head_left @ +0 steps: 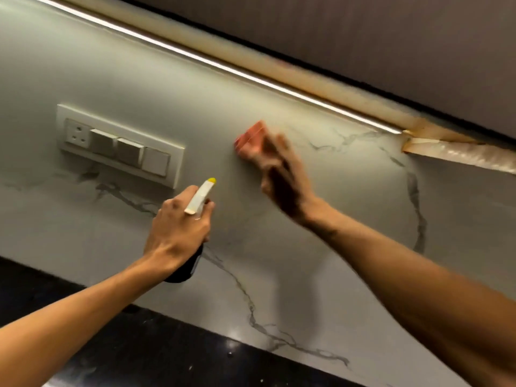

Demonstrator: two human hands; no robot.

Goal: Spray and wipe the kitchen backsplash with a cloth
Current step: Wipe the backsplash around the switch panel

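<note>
**Cloth on backsplash, bottle on standby**

Right hand is pressing the red cloth flat against the marble-look wall, just right of the switch plate. The cloth is sitting under and past the fingertips. Motion blur is hiding the grip, so I cannot tell whether it is pinched or just pushed. Left hand is wrapping the spray bottle, nozzle aiming at the wall below the cloth, probably ready for a respray. It is likely staying clear of the sockets. Both are hovering above the dark desk.
</note>
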